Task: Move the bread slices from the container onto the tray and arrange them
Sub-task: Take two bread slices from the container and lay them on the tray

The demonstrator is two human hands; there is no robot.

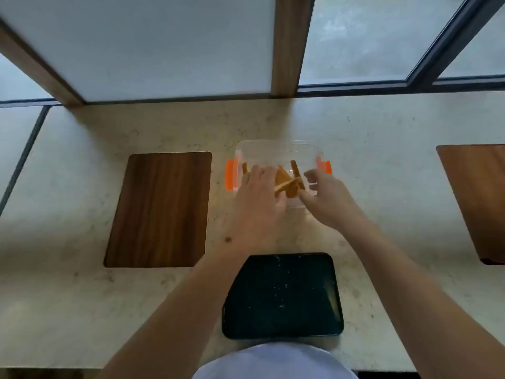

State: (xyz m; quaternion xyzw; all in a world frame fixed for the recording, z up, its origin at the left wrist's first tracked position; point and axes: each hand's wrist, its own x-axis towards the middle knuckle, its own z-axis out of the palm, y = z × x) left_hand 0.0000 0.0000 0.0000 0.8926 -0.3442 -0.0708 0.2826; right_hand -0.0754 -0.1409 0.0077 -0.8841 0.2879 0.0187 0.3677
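A clear plastic container (pixel 276 149) with orange latches stands at the middle of the counter. Several toasted bread slices (pixel 287 179) lie and lean inside it. My left hand (pixel 259 192) reaches into the container's left half, and its fingers close on the edge of one bread slice. At the container's right front corner my right hand (pixel 325 198) hovers with fingers spread and holds nothing. A black tray (pixel 281 296) lies near me at the counter's front edge, bare except for crumbs.
A dark wooden board (pixel 158 209) lies left of the container. Another wooden board (pixel 478 198) sits at the far right. Frosted window panes and wooden posts rise behind the pale stone counter (pixel 82 283).
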